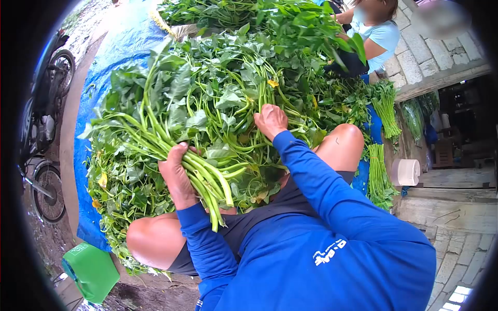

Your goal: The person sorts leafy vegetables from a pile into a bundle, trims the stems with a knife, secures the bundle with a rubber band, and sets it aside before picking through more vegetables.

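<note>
**Bundle of leafy stems (210, 179) in the left hand (175, 171)**

Thick, glossy and pale green, the stems jut bare-ended from the near side of the left fingers, which are closed around them; the hand hides their middle. Beyond, their leaves blur into the greens heap (135, 181). The right hand's (271, 122) fingers curl against heap stems, tips hidden; whether they grip any, I cannot tell. Farther right, a co-worker (383, 44) is cut off.

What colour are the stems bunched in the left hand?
The stems in the left hand are light green, best seen in the head view.
</note>
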A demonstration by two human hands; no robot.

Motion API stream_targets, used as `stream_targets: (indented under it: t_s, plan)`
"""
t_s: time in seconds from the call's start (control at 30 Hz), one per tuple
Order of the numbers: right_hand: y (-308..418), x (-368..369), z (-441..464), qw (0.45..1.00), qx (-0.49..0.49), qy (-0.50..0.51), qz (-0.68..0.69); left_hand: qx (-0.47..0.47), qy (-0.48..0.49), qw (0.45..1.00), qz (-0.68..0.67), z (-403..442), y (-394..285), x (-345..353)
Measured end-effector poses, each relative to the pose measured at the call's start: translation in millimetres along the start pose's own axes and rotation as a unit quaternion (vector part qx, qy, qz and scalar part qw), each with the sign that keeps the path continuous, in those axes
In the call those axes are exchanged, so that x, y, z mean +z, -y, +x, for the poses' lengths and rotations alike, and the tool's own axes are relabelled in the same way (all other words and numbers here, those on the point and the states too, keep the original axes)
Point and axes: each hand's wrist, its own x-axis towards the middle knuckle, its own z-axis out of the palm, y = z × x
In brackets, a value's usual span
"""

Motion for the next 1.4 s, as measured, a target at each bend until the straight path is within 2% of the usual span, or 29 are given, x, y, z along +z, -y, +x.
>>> stream_targets:
  t_s: [0.1, 0.17, 0.27, 0.33, 0.47, 0.6, 0.67, 0.8, 0.9, 0.97, 1.13, 1.2, 1.23, 1.33, 1.4]
  plan:
    - [1, -10, 3, 0.996, 0.047, 0.0, 0.081, -0.007, 0.006, 1.0, -0.001, -4, 1, 3]
    - [1, -38, 5, 0.982, 0.072, 0.049, 0.167, -0.005, 0.01, 1.0, -0.006, -7, -1, 4]
    - [-7, -85, 3, 0.95, 0.04, 0.11, 0.29, -0.008, 0.009, 1.0, 0.01, -5, 2, 2]
    - [-4, -124, -8, 0.943, -0.025, 0.073, 0.324, -0.009, 0.01, 1.0, 0.008, -5, 2, 4]
    - [3, -183, -29, 0.869, -0.02, 0.154, 0.471, -0.023, 0.028, 0.999, 0.019, -4, 3, 4]
    - [5, -186, -37, 0.844, -0.043, 0.114, 0.523, 0.003, 0.031, 0.999, 0.025, -3, 12, 9]
    - [12, -193, -49, 0.839, -0.027, 0.105, 0.533, -0.025, 0.045, 0.998, 0.032, -4, 13, 12]
    - [16, -175, -47, 0.836, -0.104, 0.009, 0.538, -0.02, 0.06, 0.997, 0.047, -3, 29, 18]
    - [23, -171, -49, 0.884, -0.118, -0.123, 0.434, 0.004, 0.081, 0.996, 0.043, -3, 44, 20]
    - [30, -176, -51, 0.894, -0.154, -0.205, 0.368, -0.002, 0.08, 0.997, 0.024, -11, 43, 31]
    - [43, -183, -53, 0.911, -0.192, -0.298, 0.208, 0.007, 0.092, 0.996, 0.02, -8, 57, 35]
    - [43, -173, -53, 0.906, -0.229, -0.335, 0.121, -0.03, 0.094, 0.995, 0.005, -6, 65, 36]
    - [43, -165, -55, 0.906, -0.242, -0.338, 0.085, -0.032, 0.092, 0.995, -0.002, -5, 70, 38]
    - [49, -124, -84, 0.934, -0.263, -0.241, 0.012, -0.057, 0.097, 0.994, -0.011, 5, 101, 34]
    - [49, -90, -117, 0.956, -0.281, -0.083, 0.015, -0.106, 0.115, 0.988, -0.02, 1, 110, 30]
